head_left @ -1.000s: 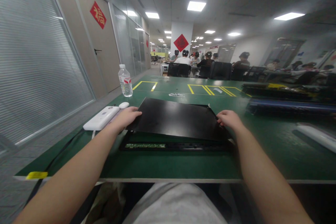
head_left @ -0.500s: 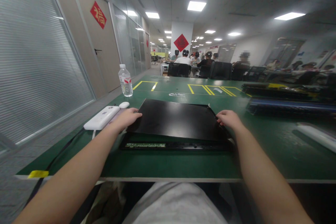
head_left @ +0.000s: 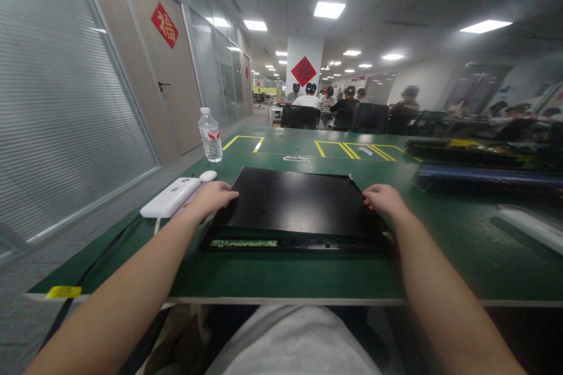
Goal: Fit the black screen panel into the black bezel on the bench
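Note:
A flat, glossy black display panel (head_left: 292,199) lies over a black frame (head_left: 347,244) on the green table. Its front edge sits slightly above and behind the frame's front strip, where a narrow green circuit board (head_left: 244,244) shows on the left. My left hand (head_left: 217,196) grips the panel's left edge, thumb on top and the other fingers mostly hidden below. At the opposite side my right hand (head_left: 382,198) is closed with fingertips pinched at the right edge; whether it holds the panel, the frame or both I cannot tell.
A water bottle (head_left: 211,136) stands at the back left, near a white power bank (head_left: 171,197) with a cable and a small white rounded case (head_left: 208,176). Dark long parts (head_left: 479,179) lie at right, with a white object (head_left: 534,228) nearer. People sit beyond the table.
The panel has shifted slightly toward me, and its front edge is closer to the frame's front strip. Both hands stay at the side edges, almost unmoved.

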`<state>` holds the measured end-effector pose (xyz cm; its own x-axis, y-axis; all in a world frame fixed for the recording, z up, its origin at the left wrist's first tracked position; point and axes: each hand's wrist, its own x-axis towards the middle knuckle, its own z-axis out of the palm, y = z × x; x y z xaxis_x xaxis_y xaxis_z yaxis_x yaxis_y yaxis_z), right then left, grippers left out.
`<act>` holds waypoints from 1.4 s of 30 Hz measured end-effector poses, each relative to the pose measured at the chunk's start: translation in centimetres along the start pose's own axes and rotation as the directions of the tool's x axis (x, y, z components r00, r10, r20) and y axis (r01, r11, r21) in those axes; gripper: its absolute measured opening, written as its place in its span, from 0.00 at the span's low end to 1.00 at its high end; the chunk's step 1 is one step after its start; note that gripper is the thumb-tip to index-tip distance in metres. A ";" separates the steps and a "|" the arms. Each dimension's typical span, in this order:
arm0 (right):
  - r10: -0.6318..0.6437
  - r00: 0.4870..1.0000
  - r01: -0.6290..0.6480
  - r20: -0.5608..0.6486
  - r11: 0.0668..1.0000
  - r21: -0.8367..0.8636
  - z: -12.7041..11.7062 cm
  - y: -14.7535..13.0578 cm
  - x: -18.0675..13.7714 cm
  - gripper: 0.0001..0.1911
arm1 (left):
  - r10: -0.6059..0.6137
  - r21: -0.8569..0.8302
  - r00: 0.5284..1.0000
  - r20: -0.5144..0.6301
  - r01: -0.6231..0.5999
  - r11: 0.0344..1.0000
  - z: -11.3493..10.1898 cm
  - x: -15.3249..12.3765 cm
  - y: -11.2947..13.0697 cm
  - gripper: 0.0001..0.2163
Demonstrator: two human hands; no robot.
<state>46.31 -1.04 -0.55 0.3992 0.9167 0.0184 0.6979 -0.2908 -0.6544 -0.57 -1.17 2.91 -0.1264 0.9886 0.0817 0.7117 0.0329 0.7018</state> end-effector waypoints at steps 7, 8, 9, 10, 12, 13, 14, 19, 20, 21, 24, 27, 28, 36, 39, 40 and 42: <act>0.005 1.000 -0.006 0.009 1.000 0.026 0.0 0.1 0.0 0.07 | 0.005 -0.026 0.999 -0.054 -0.006 1.000 -0.1 0.1 0.3 0.06; 0.009 1.000 -0.009 0.010 0.999 0.033 0.0 0.1 0.0 0.07 | -0.003 -0.036 0.998 -0.055 0.001 0.999 -0.1 0.1 0.3 0.06; 0.013 1.000 -0.013 0.011 0.999 0.038 0.0 0.1 0.0 0.08 | -0.012 -0.049 0.998 -0.054 0.009 0.999 0.0 0.1 0.3 0.06; 0.014 1.000 -0.015 0.011 0.999 0.040 0.0 0.1 0.0 0.08 | -0.022 -0.063 0.999 -0.049 0.019 0.998 0.0 0.0 0.4 0.06; 0.017 1.000 -0.018 0.011 0.999 0.042 0.0 0.2 0.0 0.08 | -0.047 -0.098 0.998 -0.038 0.043 0.994 0.0 -0.1 0.5 0.06; 0.018 1.000 -0.019 0.011 0.999 0.046 0.0 0.2 0.1 0.08 | -0.058 -0.119 0.998 -0.038 0.053 0.992 0.0 -0.1 0.5 0.05; 0.018 1.000 -0.019 0.011 0.998 0.052 0.0 0.2 0.1 0.08 | -0.063 -0.141 0.997 -0.042 0.057 0.988 0.0 -0.1 0.5 0.05; 0.019 1.000 -0.019 0.003 0.998 0.057 0.1 0.2 0.0 0.07 | -0.081 -0.281 0.996 -0.029 0.070 0.957 0.1 0.2 0.2 0.09; 0.021 1.000 -0.021 0.000 0.998 0.054 0.1 0.1 -0.1 0.07 | -0.089 -0.307 0.996 -0.014 0.081 0.948 0.1 0.2 0.1 0.11; 0.022 1.000 -0.022 -0.001 0.998 0.053 0.1 0.1 -0.1 0.07 | -0.097 -0.324 0.995 -0.003 0.091 0.942 0.1 0.3 0.1 0.12; 0.023 1.000 -0.023 0.001 0.998 0.054 0.1 0.1 -0.1 0.07 | -0.112 -0.310 0.994 0.006 0.109 0.944 0.3 0.2 0.1 0.10; 0.016 1.000 -0.016 -0.001 0.999 0.048 0.1 0.1 0.0 0.07 | -0.119 -0.259 0.992 -0.032 0.106 0.960 0.4 0.3 0.1 0.07; 0.017 1.000 -0.017 -0.001 0.999 0.047 0.1 0.2 0.0 0.07 | -0.114 -0.251 0.992 -0.046 0.099 0.963 0.4 0.3 0.0 0.06; 0.029 1.000 -0.029 0.002 0.999 0.044 0.1 0.1 0.0 0.08 | -0.076 -0.226 0.996 -0.047 0.064 0.972 0.9 1.0 -1.1 0.07; 0.025 1.000 -0.025 -0.003 0.999 0.039 0.1 0.0 -0.1 0.07 | -0.044 -0.192 0.998 -0.052 0.033 0.981 1.2 1.1 -1.3 0.05; 0.023 1.000 -0.023 -0.005 0.999 0.042 0.1 0.0 -0.1 0.07 | -0.025 -0.172 0.998 -0.055 0.015 0.985 1.3 1.2 -1.4 0.04; 0.020 1.000 -0.020 -0.006 0.998 0.053 0.1 0.1 -0.1 0.07 | 0.014 -0.123 0.998 -0.060 -0.021 0.992 1.5 1.3 -1.7 0.04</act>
<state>46.27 -1.10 -0.71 0.4167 0.9090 0.0097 0.6573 -0.2940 -0.6939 -0.87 0.29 0.77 -0.1579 0.9784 0.1337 0.6237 -0.0061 0.7817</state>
